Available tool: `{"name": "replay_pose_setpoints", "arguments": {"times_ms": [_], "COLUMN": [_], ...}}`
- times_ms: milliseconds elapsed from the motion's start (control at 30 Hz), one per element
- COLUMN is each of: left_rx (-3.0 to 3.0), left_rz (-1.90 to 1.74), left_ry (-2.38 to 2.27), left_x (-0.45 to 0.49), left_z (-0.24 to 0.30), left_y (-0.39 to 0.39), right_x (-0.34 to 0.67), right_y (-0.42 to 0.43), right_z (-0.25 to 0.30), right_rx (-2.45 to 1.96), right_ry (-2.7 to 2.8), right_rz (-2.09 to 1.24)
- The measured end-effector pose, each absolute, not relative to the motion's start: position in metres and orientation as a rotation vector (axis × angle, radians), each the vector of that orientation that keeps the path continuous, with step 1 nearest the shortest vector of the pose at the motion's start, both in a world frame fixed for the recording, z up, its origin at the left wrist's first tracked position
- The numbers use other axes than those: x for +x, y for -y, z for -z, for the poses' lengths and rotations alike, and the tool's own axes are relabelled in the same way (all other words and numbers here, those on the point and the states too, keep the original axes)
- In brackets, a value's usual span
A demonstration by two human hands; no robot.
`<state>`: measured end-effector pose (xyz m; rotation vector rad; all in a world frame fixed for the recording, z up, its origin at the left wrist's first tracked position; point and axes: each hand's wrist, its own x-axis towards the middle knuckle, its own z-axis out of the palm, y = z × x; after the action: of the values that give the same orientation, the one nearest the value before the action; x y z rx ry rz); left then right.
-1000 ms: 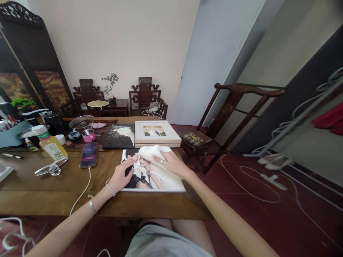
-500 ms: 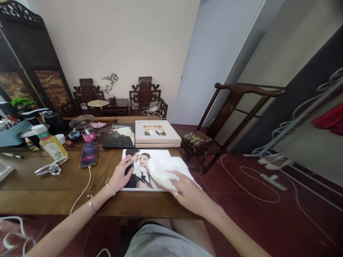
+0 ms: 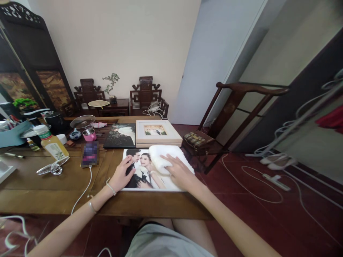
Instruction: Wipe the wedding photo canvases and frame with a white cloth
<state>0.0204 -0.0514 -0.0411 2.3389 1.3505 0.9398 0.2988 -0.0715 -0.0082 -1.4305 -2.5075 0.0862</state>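
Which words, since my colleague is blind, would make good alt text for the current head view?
A person's right hand rests on a white cloth atop a photo print of a couple; the left hand touches the print's left side. Behind it on the wooden table lie a dark picture and a framed photo.

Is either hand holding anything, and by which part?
The right hand is on the white cloth, near side; grip unclear. The left hand rests open on the photo print, holding nothing.

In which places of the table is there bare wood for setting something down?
The table is bare left of the cable, nearer than the metal tool; a narrow strip lies between the photo and near edge. Crowded: its far left, around bottle, mug and lid.
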Motion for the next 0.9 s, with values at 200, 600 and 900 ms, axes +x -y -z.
{"name": "replay_pose_setpoints", "arguments": {"times_ms": [200, 600, 900], "left_rx": [2.333, 2.346, 2.362], "left_rz": [-0.947, -0.919, -0.901], "left_ry": [-1.365, -1.38, -1.353], "left_x": [0.02, 0.022, 0.02], "left_z": [0.043, 0.037, 0.036], "left_y": [0.051, 0.053, 0.052], "right_x": [0.293, 0.303, 0.289], "right_y": [0.08, 0.156, 0.069], "right_z": [0.002, -0.01, -0.012], "right_rx": [-1.445, -1.386, -1.431], "right_ry": [2.531, 2.614, 2.49], "right_rz": [-0.149, -0.295, -0.139]}}
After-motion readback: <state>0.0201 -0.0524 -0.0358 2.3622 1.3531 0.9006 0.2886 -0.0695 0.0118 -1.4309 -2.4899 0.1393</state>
